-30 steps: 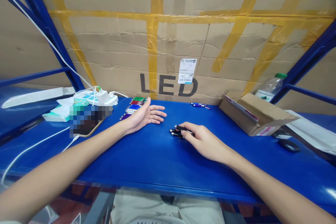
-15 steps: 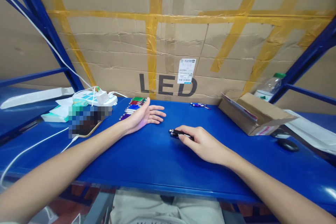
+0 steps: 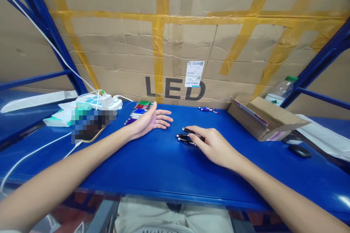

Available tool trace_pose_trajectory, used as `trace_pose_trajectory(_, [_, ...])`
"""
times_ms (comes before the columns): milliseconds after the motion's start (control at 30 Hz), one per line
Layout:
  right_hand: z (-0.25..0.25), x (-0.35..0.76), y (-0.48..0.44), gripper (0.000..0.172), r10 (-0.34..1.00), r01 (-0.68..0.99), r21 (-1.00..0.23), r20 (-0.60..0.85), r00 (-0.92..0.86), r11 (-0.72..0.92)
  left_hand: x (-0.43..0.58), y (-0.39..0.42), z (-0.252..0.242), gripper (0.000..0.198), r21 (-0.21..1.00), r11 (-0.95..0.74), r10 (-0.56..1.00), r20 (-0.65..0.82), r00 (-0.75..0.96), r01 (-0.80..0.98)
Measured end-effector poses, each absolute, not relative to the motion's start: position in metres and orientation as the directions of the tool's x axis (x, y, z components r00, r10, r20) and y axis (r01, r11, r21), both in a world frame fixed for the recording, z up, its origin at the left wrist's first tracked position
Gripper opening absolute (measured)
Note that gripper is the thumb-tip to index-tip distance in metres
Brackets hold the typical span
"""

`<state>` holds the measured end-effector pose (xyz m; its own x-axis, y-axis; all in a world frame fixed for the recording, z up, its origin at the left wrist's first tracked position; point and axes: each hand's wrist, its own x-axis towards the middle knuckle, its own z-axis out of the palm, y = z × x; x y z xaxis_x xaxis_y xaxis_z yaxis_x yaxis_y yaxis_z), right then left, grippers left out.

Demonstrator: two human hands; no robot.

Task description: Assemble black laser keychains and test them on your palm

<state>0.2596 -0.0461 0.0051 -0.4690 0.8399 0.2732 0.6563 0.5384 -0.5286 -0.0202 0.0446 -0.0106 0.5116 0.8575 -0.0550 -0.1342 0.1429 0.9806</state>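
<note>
My right hand [image 3: 214,145] pinches a black pen [image 3: 187,130] between thumb and fingers, just above the blue tabletop [image 3: 153,164]. Beside and below it lie other black pens [image 3: 186,141], their right ends partly hidden by my thumb and fingers. Palm turned to the right, my left hand [image 3: 149,120] rests on its edge with fingers stretched out and holds nothing. Behind its wrist and thumb is a row of coloured pens [image 3: 136,112] in green, red, blue, white and purple, partly covered by that hand.
Two or so blue pens [image 3: 208,110] lie at the back. On the right are an open cardboard box [image 3: 269,123], a black mouse [image 3: 299,150] and a plastic bottle [image 3: 281,90]. A phone [image 3: 94,131], tissue pack [image 3: 57,121] and power strip [image 3: 116,105] with cables sit left.
My right hand has shifted slightly right and back, drawing one black pen apart from the others, which stay on the table. My left hand has not moved.
</note>
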Motion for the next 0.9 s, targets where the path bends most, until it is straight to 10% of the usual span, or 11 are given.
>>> trace_pose_trajectory(900, [0.0077, 0.2593, -0.0454, 0.036, 0.859, 0.711, -0.483, 0.249, -0.448, 0.511, -0.0189, 0.0442, -0.0099, 0.085, 0.982, 0.140, 0.860, -0.059, 0.508, -0.124])
